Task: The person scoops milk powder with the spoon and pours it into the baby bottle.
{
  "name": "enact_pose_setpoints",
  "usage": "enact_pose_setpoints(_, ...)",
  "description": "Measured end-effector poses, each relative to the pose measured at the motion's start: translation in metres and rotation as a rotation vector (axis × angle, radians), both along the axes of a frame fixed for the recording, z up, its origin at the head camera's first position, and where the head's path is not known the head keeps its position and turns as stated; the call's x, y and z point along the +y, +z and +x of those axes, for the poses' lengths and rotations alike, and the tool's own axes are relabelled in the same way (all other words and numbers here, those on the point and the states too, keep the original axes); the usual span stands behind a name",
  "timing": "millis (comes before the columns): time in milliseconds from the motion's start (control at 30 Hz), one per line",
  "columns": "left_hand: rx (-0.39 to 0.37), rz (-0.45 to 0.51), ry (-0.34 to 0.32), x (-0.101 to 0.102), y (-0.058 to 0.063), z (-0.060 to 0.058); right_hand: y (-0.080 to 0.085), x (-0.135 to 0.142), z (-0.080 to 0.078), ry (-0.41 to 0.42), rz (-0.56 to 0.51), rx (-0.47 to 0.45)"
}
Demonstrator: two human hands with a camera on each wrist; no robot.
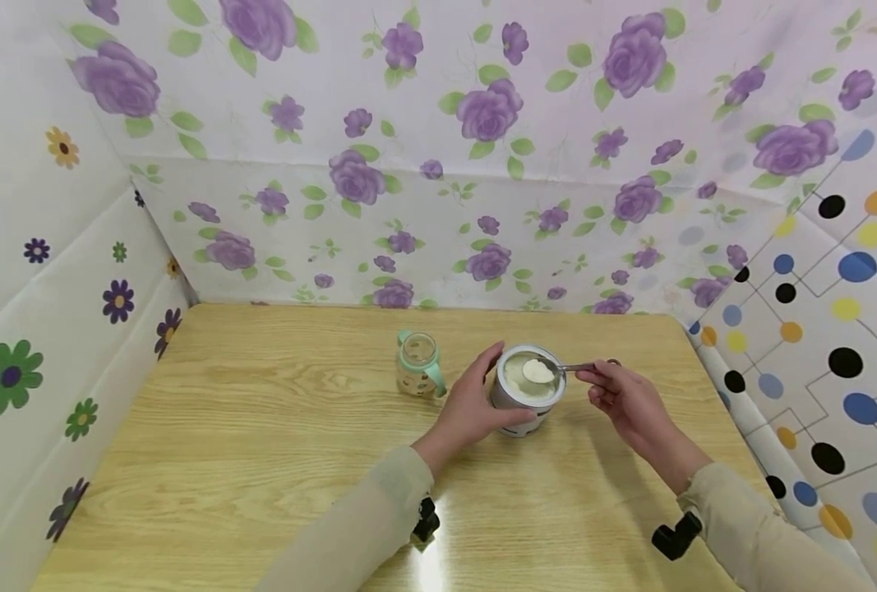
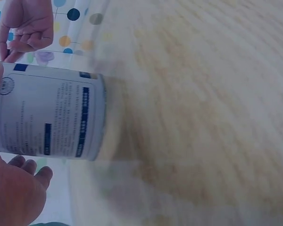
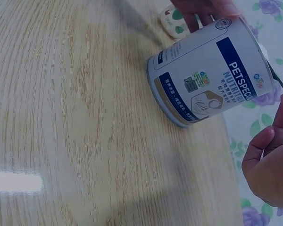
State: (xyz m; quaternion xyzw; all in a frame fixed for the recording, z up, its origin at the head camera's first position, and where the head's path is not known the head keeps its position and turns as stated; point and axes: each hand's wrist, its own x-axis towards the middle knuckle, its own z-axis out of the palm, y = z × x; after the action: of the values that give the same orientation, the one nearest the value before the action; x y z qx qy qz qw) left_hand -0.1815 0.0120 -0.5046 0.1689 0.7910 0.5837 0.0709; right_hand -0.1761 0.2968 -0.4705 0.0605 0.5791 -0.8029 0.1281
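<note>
A white milk powder can [image 1: 518,421] with blue print reads "PETSPECI… NUTRITION" in the right wrist view. It is open at the top, and pale powder [image 1: 521,386] shows inside. My left hand [image 1: 475,400] grips the can from its left side, thumb at the front and fingers behind. My right hand [image 1: 634,411] pinches the handle of a metal spoon [image 1: 575,367] to the right of the can. The spoon's bowl lies over the can's mouth, heaped with white powder [image 1: 537,372]. Whether the bowl touches the powder below, I cannot tell.
A clear cup [image 1: 416,380] with mint-green rim and handles stands left of the can, close to my left hand. The wooden table [image 1: 260,436] meets a purple-flowered sheet [image 1: 423,205] at the back and a dotted sheet [image 1: 845,362] on the right.
</note>
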Motion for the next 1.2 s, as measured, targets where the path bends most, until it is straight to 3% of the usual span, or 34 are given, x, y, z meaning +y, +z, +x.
enact_pose_setpoints(233, 0.026, -0.052, -0.012, -0.003, 0.017, -0.002, -0.003, 0.003, 0.0, -0.003, 0.008, -0.001)
enact_pose_setpoints(433, 0.059, -0.085, -0.034, -0.017, 0.04, -0.007, -0.001, 0.004, 0.0, -0.007, 0.005, -0.009)
enact_pose_setpoints(667, 0.127, -0.141, -0.057, -0.05, 0.07, -0.013, 0.001, 0.006, 0.002, 0.019, -0.005, 0.012)
enact_pose_setpoints(833, 0.171, -0.257, -0.056, -0.084, 0.085, -0.019, 0.0, 0.006, 0.002, 0.029, -0.012, 0.016)
enact_pose_setpoints(933, 0.167, -0.31, -0.06, -0.105, 0.087, -0.024, -0.001, 0.006, 0.001, 0.032, -0.019, 0.015)
enact_pose_setpoints(1200, 0.138, -0.347, -0.089, -0.154, 0.078, -0.037, 0.001, 0.001, 0.001, 0.039, -0.018, 0.01)
